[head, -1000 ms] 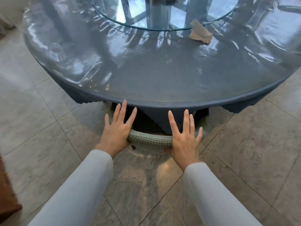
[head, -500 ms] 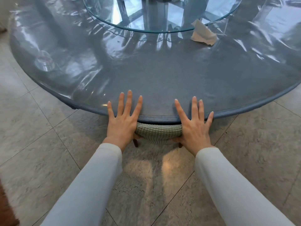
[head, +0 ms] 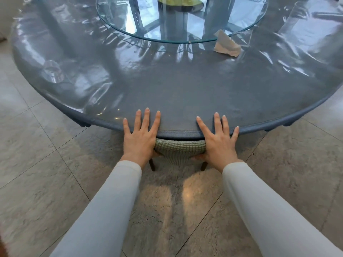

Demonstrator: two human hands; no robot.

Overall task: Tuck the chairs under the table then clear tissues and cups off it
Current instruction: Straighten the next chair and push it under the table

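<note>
At counter [head: 185, 93] near edge, left hand [head: 139, 140] and right hand [head: 219, 143] press chair back [head: 180, 147], fingers [head: 146, 117] straight, splayed. Beyond right hand: tissue [head: 226, 45]; nearer left: cup [head: 52, 71].

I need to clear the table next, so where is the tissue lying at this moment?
In the head view the tissue lies on the table, right of centre on the far side, beside the near right rim of the glass turntable.
</note>
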